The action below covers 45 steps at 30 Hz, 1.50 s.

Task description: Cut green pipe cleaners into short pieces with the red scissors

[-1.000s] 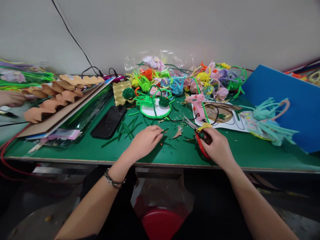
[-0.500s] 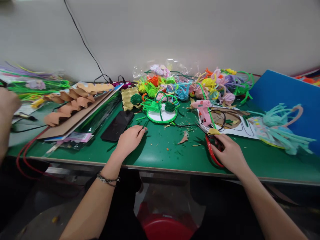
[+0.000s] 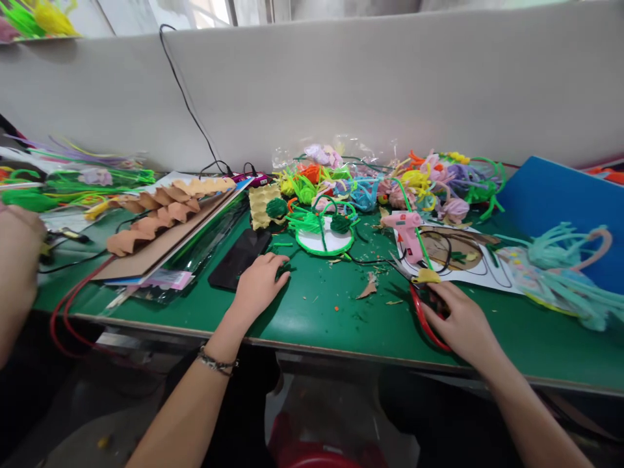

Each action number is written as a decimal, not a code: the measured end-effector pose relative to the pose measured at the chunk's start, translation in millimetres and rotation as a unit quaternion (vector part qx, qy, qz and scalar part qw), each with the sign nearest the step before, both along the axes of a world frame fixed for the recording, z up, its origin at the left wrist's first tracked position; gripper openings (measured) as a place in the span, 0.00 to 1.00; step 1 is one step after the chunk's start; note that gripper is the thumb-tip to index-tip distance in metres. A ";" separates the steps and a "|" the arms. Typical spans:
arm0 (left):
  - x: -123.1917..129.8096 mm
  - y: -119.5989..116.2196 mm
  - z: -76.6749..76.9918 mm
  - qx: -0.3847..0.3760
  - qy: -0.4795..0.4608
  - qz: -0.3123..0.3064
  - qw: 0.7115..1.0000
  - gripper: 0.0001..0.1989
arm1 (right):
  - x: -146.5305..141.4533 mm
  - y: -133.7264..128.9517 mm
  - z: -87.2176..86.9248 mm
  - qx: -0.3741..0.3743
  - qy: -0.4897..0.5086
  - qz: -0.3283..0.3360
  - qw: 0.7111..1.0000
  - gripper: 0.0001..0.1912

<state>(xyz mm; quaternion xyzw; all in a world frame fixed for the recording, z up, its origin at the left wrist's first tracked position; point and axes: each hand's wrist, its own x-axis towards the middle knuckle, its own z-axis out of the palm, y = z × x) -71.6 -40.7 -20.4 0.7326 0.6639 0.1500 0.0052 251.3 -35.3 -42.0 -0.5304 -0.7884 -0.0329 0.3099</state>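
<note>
Left hand (image 3: 259, 284) shifted left beside phone (image 3: 240, 258), grip loosely curled, empty; right hand (image 3: 461, 322) kept scissors (image 3: 423, 305) clasped on desk (image 3: 316, 318).

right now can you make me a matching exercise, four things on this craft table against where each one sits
Things:
1. scissors
2. glue gun
3. phone
4. blue board

Places:
A. leaning at the far right of the table
B. under the right hand
C. just left of the left hand
D. on the white sheet, beyond the scissors

Pairs: 1-B, 2-D, 3-C, 4-A
</note>
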 end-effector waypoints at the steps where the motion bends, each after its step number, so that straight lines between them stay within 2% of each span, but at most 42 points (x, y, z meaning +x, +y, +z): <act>1: 2.2 1.1 -0.4 0.001 0.007 -0.027 1.000 0.12 | -0.2 -0.2 0.4 -0.004 -0.003 0.001 1.000 0.12; 4: 11.0 4.3 0.4 -0.009 0.016 -0.123 0.992 0.16 | -0.6 -0.7 1.3 -0.012 -0.007 0.003 1.000 0.13; 6: 19.5 6.7 3.5 -0.018 0.027 -0.154 0.988 0.17 | -0.6 -1.2 1.3 -0.014 -0.009 0.004 1.000 0.13; 10: 42.8 15.7 14.1 -0.023 0.089 -0.177 0.980 0.17 | 0.4 -2.1 -0.4 -0.017 -0.008 0.009 1.000 0.14; 13: 61.2 27.6 22.3 -0.035 0.155 -0.165 0.973 0.17 | 1.5 -2.3 -1.8 -0.019 -0.005 0.011 1.000 0.14; 19: 80.5 53.8 28.3 -0.044 0.159 -0.174 0.971 0.10 | 1.6 -1.3 -0.8 -0.045 -0.011 0.007 0.999 0.15; 23: 81.1 61.6 23.7 -0.030 0.111 -0.174 0.978 0.07 | 0.7 -2.2 1.3 -0.066 -0.019 0.003 0.998 0.17; 26: 78.1 62.4 23.3 -0.006 0.039 -0.173 0.984 0.06 | -0.1 -4.2 3.3 -0.082 -0.018 0.005 0.996 0.17; 31: 67.6 65.1 41.0 0.077 -0.152 -0.165 0.971 0.02 | -3.7 -8.2 7.3 -0.115 -0.028 0.014 0.993 0.15; 35: 62.8 59.7 57.7 0.148 -0.336 -0.118 0.923 0.03 | -5.8 -8.4 8.6 -0.119 -0.039 0.006 0.992 0.15; 39: 65.4 35.6 65.5 0.160 -0.469 -0.112 0.861 0.04 | -4.7 -6.6 6.7 -0.100 -0.040 0.003 0.994 0.14; 41: 67.4 22.8 67.8 0.119 -0.643 -0.139 0.744 0.04 | -4.0 -5.9 5.6 -0.090 -0.038 0.007 0.995 0.14; 42: 68.0 18.1 68.7 0.105 -0.691 -0.145 0.700 0.04 | -3.8 -5.7 5.1 -0.088 -0.036 0.009 0.995 0.14; 43: 68.4 15.0 69.3 0.094 -0.724 -0.150 0.666 0.04 | -3.6 -5.6 4.6 -0.087 -0.034 0.011 0.996 0.15; 45: 68.2 13.6 69.2 0.076 -0.755 -0.150 0.634 0.04 | -3.7 -5.5 3.9 -0.090 -0.030 0.011 0.995 0.15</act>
